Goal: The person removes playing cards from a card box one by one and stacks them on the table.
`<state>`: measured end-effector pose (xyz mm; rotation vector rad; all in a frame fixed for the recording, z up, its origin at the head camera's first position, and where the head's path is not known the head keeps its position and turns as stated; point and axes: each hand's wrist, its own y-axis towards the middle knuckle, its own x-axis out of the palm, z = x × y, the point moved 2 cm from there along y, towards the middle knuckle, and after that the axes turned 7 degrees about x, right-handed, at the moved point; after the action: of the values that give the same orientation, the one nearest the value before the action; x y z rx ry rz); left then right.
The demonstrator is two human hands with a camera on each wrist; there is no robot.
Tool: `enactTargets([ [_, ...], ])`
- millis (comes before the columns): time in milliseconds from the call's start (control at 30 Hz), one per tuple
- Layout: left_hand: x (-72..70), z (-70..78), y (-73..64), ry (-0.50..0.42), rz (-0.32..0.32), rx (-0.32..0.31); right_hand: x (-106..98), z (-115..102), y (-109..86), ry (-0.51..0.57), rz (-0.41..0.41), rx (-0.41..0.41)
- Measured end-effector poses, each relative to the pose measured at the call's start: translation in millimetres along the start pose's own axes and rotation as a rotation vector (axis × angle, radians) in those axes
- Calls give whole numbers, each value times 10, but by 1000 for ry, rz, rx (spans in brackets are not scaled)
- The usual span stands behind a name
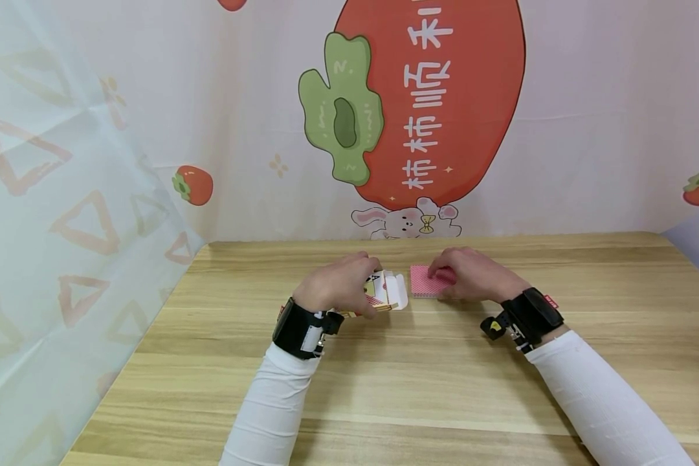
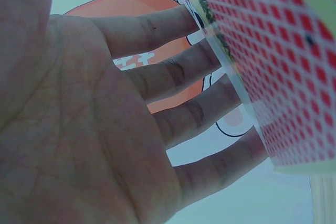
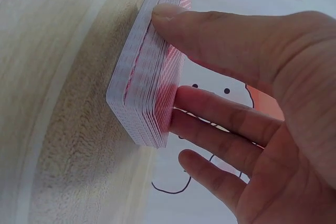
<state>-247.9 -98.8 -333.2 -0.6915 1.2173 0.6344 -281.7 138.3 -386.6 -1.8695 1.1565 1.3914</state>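
My left hand [image 1: 339, 283] holds a playing card box [image 1: 396, 290] between thumb and fingers, on the left of the table's middle. Its white end flap stands open towards the right. The left wrist view shows the box's red-and-white checked side [image 2: 278, 72] against the fingertips, while the thumb's grip is out of sight there. Just right of the box, a deck of playing cards [image 1: 422, 283] with red patterned backs lies face down. My right hand [image 1: 482, 275] grips this deck: the thumb presses its near long edge [image 3: 149, 72], and fingertips touch the top card.
The wooden table [image 1: 413, 401] spreads out under both hands. Behind it hangs a pale cloth [image 1: 256, 129] printed with a large red fruit and a rabbit. More printed cloth [image 1: 52, 226] hangs along the left side.
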Motion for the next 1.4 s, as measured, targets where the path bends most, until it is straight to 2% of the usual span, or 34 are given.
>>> enactTargets([
  [533, 6, -1, 4, 3, 1, 9, -2, 14, -1, -4, -1, -19],
  [1000, 7, 10, 11, -2, -7, -11, -9, 1, -6, -4, 1, -27],
  [1400, 17, 6, 9, -6, -6, -10, -3, -6, -7, -13, -10, -8],
])
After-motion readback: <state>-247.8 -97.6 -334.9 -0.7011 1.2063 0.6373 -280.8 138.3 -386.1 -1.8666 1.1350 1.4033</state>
